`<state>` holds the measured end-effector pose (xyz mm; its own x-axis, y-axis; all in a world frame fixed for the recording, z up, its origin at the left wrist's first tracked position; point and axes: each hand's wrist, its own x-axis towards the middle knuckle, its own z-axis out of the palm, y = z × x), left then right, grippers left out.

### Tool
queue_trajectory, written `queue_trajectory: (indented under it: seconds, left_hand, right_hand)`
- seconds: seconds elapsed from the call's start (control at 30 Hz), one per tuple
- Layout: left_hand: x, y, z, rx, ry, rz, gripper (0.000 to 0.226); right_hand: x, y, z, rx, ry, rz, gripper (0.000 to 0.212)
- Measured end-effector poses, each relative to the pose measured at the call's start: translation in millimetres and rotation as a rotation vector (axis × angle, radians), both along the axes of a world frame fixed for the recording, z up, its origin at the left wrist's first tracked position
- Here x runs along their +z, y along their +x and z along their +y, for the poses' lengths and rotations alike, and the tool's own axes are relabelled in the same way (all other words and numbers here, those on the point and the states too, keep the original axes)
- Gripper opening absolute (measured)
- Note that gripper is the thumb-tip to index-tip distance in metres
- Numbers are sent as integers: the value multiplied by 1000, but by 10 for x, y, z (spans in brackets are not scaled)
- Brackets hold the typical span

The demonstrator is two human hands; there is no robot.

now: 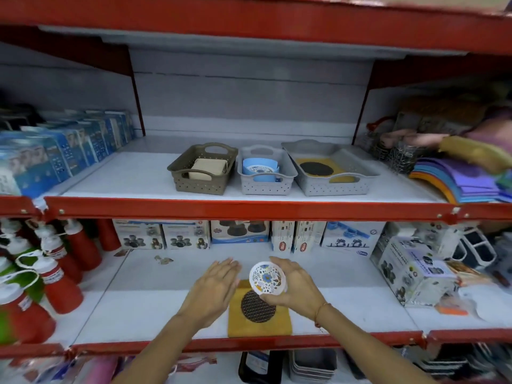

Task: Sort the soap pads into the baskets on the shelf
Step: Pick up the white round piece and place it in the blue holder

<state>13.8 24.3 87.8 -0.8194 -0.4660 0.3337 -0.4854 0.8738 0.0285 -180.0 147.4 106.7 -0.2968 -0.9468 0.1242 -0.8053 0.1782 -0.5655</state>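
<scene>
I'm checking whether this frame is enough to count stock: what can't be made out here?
- Head view: how many pads lie in the brown basket, middle grey basket and large grey basket; the walls hide their depth.
- Part of the yellow pad is covered by the hands and the round floral pad.
- Goods at the left and right edges are blurred.

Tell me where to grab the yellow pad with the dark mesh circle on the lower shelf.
The yellow pad lies flat, near edge at the shelf lip. Probably pinch that near edge from the front, thumb on top. The right hand holds the floral disc over its far end; the open left hand is nearest.
</scene>
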Motion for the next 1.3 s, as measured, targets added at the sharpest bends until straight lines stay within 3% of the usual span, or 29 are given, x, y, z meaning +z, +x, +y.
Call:
queue_trajectory:
  seconds: [0.2,0.33,0.53,0.8,1.03,1.17,1.3]
  left_hand:
    - [718,104,125,-149,-88,269,47]
    - [1253,2,29,-142,-207,407,42]
    - [1819,-310,-342,-90,-299,380,40]
    - [1990,-556,-823,-36,-204,146,70]
    - [2009,-591,-822,-1,-116,198,61]
    - [2041,-588,-765,-2,-131,195,53]
    - [2041,-569,-740,-13,-99,148,53]
  right_hand:
    - [812,16,234,115,-205,-47,85]
    - [1324,-31,116,122,-362,25,86]
    - [1918,-211,-344,78,-501,124,67]
    - [2168,-721,-1281,-124,-186,198,44]
    - [1991,-699,-1694,-85,-24,220,28]
    - [1977,-704,-1752,-61,72,224,46]
    - [2047,-683,-1622,-80,27,244,44]
